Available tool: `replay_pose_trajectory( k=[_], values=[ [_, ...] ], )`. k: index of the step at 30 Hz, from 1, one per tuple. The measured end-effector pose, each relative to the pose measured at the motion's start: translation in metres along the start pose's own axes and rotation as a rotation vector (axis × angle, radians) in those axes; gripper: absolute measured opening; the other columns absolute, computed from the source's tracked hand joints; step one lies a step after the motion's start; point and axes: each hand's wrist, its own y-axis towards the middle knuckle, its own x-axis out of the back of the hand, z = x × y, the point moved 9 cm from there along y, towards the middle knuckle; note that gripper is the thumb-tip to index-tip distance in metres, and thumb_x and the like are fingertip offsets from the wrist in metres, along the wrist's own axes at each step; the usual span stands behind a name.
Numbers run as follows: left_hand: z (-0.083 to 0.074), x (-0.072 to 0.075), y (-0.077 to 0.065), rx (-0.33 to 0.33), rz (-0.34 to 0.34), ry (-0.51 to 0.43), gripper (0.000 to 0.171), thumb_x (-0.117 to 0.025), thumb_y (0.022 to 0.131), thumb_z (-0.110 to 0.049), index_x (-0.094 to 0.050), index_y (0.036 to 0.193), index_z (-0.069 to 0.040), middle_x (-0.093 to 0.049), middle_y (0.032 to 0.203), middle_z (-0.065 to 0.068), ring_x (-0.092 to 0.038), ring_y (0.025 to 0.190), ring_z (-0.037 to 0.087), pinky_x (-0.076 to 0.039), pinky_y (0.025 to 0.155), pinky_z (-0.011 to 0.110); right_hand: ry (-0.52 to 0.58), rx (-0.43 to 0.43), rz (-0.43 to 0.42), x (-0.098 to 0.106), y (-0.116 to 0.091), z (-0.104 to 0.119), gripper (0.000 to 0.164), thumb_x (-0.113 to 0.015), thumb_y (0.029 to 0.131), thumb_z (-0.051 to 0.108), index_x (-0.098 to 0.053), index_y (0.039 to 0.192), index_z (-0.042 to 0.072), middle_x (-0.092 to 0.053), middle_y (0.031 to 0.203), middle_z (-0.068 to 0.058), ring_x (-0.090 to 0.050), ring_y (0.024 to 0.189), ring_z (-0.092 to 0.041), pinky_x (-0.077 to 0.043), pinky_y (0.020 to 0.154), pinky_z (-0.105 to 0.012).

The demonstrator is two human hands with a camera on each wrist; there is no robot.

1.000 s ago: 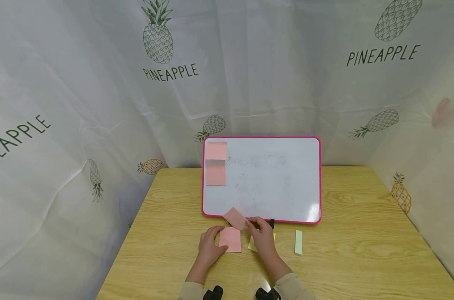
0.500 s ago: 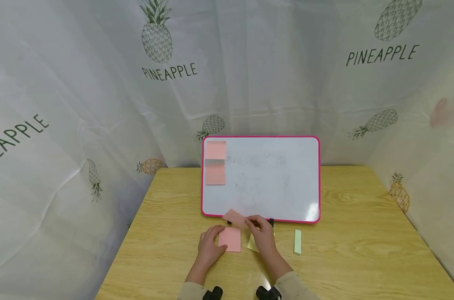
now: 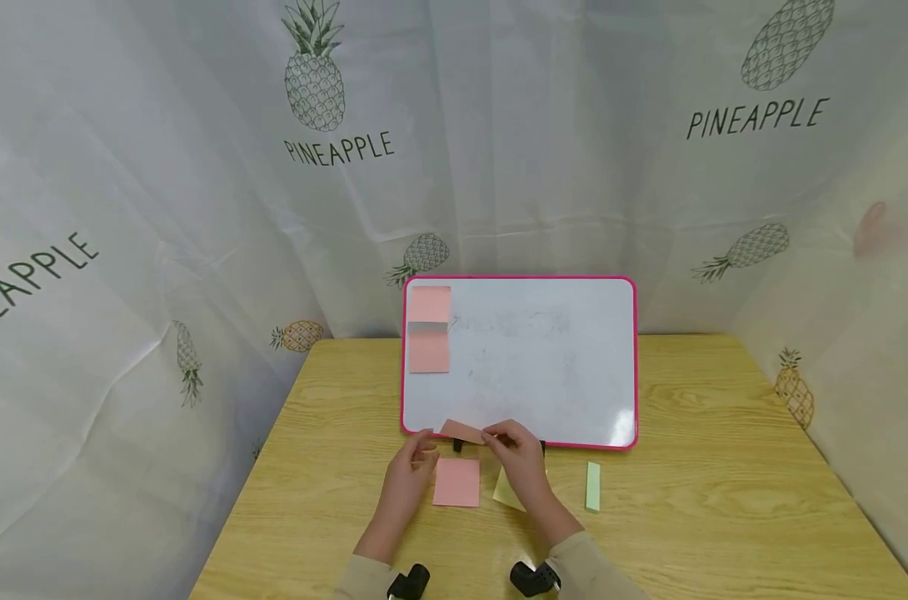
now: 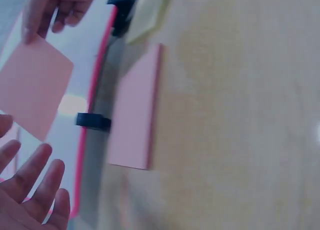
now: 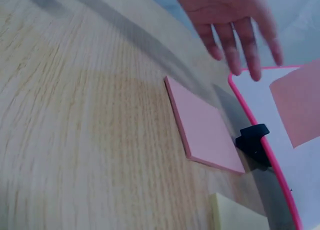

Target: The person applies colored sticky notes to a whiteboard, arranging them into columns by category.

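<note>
My right hand (image 3: 520, 462) pinches one corner of a single pink sticky note (image 3: 461, 431), which is held up in front of the whiteboard's lower edge. In the left wrist view that note (image 4: 37, 85) hangs between both hands. My left hand (image 3: 406, 477) is raised at the note's left side with its fingers (image 5: 245, 45) loosely extended, gripping nothing. Below the hands, the pink sticky note pad (image 3: 456, 482) lies on the table. Partly hidden behind my right hand is a yellow sticky note pad (image 3: 506, 492).
A pink-framed whiteboard (image 3: 544, 375) leans on black clip-like feet (image 5: 253, 142) at the back. Two pink notes (image 3: 429, 352) are stuck one above the other on its left side. A narrow green pad (image 3: 592, 487) lies to the right on the wooden table (image 3: 724, 483).
My left hand has left the pink pad and risen toward the held note. The right hand has moved slightly up and left, and the note is tilted flatter in the head view.
</note>
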Motion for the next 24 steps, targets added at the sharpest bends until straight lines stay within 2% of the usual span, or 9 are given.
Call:
replay_pose_trajectory(
  k=[2,5,11,14,19,24],
  values=[
    [-0.007,0.005,0.005,0.017,-0.006,-0.037,0.039,-0.057,0.100,-0.018,-0.054,0.138,-0.008,-0.065,0.109,0.014,-0.061,0.097,0.030,-0.049,0.083,0.042,0.011,0.009,0.020,-0.004,0.003,0.001,0.007,-0.069,0.086,-0.005,-0.072,0.093,-0.004,-0.067,0.086,-0.019,-0.061,0.072,-0.032,-0.050,0.061,-0.023],
    [-0.016,0.014,0.011,0.026,-0.014,-0.036,0.039,-0.050,0.103,-0.027,-0.054,0.139,-0.012,-0.067,0.105,0.011,-0.063,0.094,0.030,-0.048,0.083,0.041,0.001,0.026,0.044,-0.010,0.006,0.000,0.007,-0.070,0.087,-0.003,-0.072,0.093,-0.003,-0.067,0.087,-0.018,-0.061,0.072,-0.030,-0.051,0.061,-0.024],
    [-0.027,0.026,0.023,-0.003,0.011,-0.024,0.042,-0.046,0.104,-0.035,-0.061,0.131,-0.006,-0.070,0.102,0.007,-0.063,0.095,0.034,-0.047,0.087,0.046,-0.035,-0.006,0.076,-0.023,0.013,-0.023,0.007,-0.074,0.086,0.006,-0.075,0.092,0.009,-0.068,0.088,-0.005,-0.059,0.071,-0.024,-0.050,0.061,-0.025],
    [-0.030,0.030,0.027,0.000,0.036,0.018,0.043,-0.047,0.104,-0.035,-0.064,0.127,-0.004,-0.070,0.106,0.007,-0.063,0.098,0.032,-0.047,0.089,0.046,-0.065,0.007,0.117,-0.029,0.016,-0.021,0.007,-0.074,0.086,0.010,-0.075,0.091,0.014,-0.068,0.089,-0.001,-0.059,0.072,-0.018,-0.051,0.063,-0.026],
    [-0.033,0.036,0.033,-0.001,0.079,0.102,0.045,-0.051,0.101,-0.039,-0.065,0.126,-0.004,-0.064,0.124,0.013,-0.057,0.115,0.034,-0.046,0.094,0.051,-0.125,0.031,0.181,-0.036,0.025,-0.017,0.006,-0.072,0.089,0.013,-0.075,0.092,0.016,-0.067,0.090,0.005,-0.061,0.078,-0.012,-0.053,0.070,-0.029],
    [-0.029,0.040,0.040,0.009,0.067,0.133,0.042,-0.054,0.100,-0.039,-0.066,0.126,-0.008,-0.060,0.129,0.012,-0.055,0.118,0.034,-0.046,0.094,0.051,-0.111,-0.040,0.231,-0.045,0.034,-0.023,0.009,-0.072,0.089,0.014,-0.076,0.097,0.015,-0.069,0.094,0.006,-0.064,0.083,-0.012,-0.055,0.071,-0.028]
  ],
)
